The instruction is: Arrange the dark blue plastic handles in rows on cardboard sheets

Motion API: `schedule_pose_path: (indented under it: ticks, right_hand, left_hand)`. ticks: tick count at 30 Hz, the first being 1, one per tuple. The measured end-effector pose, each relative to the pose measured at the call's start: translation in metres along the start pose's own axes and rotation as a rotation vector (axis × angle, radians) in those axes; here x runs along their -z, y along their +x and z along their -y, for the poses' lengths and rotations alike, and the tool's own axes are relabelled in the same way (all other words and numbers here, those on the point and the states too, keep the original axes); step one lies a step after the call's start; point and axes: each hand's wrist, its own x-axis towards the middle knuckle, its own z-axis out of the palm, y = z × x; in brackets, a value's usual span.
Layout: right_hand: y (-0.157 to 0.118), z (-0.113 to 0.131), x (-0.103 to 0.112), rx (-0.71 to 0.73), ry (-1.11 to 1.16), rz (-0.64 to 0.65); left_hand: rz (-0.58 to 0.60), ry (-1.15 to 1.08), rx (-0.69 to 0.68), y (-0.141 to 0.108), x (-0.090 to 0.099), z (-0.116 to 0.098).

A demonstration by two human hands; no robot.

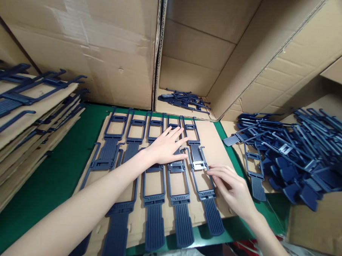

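My left hand [167, 146] lies flat with its fingers spread over the upper row of dark blue plastic frames, covering parts of several. Each frame has a rectangular opening, two hooked arms and a ribbed paddle. My right hand [233, 183] is closed, its thumb and fingertips pinching the side bar of the rightmost blue plastic frame [210, 195] in the lower row. That frame lies on a cardboard sheet [213, 133], and its crossbar shines in the light. Beside it lies another blue frame [181, 204], its paddle pointing towards me.
At the left, cardboard sheets layered with blue frames [19, 95] form a stack. A tangled heap of blue frames [306, 145] lies at the right. Behind, an open cardboard box [200, 35] holds several more. A green tabletop [53, 168] shows around the sheet.
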Motion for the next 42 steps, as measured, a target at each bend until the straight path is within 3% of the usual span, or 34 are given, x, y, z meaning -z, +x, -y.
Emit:
schedule_pose_path:
  ticks: [7,20,30,42]
  right_hand:
    - [-0.004,0.0,0.004,-0.035,-0.013,0.006]
    - [0.002,0.016,-0.009,-0.096,-0.051,0.044]
    - [-0.001,0.015,-0.02,-0.105,0.012,0.026]
    - [0.001,0.014,-0.018,-0.114,0.018,0.067]
  left_hand:
    - [0.002,-0.011,0.003,0.0,0.001,-0.001]
    - [-0.002,-0.008,0.011,-0.001,0.001,-0.002]
    - [0.008,-0.021,0.019,0.001,0.003,-0.003]
    - [0.007,-0.003,0.02,0.0,0.003,-0.004]
